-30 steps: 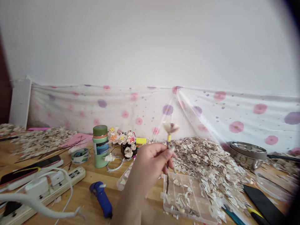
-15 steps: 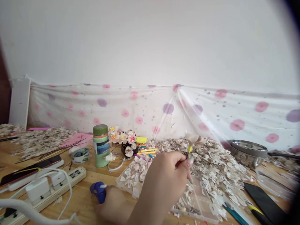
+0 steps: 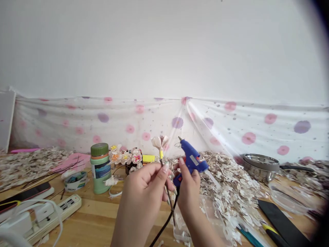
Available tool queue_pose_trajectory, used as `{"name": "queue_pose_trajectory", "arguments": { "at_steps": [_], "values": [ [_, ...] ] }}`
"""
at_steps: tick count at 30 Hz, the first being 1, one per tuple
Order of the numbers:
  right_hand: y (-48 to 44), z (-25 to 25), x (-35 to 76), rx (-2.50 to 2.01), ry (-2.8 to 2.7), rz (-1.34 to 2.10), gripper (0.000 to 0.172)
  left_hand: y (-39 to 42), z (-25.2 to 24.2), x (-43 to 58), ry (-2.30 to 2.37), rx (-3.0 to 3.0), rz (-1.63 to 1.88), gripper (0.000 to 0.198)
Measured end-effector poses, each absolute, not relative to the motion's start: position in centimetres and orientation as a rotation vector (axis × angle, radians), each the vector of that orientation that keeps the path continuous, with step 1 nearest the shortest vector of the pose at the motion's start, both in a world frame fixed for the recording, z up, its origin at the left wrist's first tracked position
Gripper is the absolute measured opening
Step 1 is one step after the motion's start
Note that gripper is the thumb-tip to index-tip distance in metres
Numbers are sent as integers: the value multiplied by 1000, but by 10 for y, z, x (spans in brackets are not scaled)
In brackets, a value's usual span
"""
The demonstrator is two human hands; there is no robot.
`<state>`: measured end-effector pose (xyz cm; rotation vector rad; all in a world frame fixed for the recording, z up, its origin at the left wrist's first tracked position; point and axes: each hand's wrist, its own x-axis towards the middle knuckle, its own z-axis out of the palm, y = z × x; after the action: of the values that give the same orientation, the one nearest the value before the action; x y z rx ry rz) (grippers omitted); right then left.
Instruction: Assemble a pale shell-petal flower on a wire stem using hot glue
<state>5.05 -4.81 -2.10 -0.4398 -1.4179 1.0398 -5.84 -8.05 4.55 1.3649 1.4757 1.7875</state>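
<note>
My left hand is closed, pinching the thin stem of a small shell flower with pale petals and a yellow wrap under the bloom, held upright above the wooden table. My right hand grips a blue glue gun, its nozzle pointing up and left, a short way from the flower head. The gun's black cord hangs down between my wrists. The hands touch or nearly touch at the fingertips.
A green bottle, finished shell flowers and a tape roll stand left of my hands. A power strip and phone lie at far left. A shell pile, clear plastic box and metal pan are on the right.
The glue gun lay on the table at left; my right hand reached across, picked it up and raised it beside the flower. The left hand kept hold of the stem.
</note>
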Motion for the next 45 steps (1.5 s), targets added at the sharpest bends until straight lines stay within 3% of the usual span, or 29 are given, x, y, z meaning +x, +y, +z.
{"name": "queue_pose_trajectory", "arguments": {
  "at_steps": [4,14,45],
  "values": [
    [-1,11,51,-494,-1279,1117,46,-66,42,-68,1716,1418,1653,45],
    [-10,34,63,-415,-1831,749,32,-53,44,-74,2107,1372,1493,38],
    [-14,38,66,-659,-1690,1159,37,-49,44,-69,2093,1413,1339,37]
  ]
}}
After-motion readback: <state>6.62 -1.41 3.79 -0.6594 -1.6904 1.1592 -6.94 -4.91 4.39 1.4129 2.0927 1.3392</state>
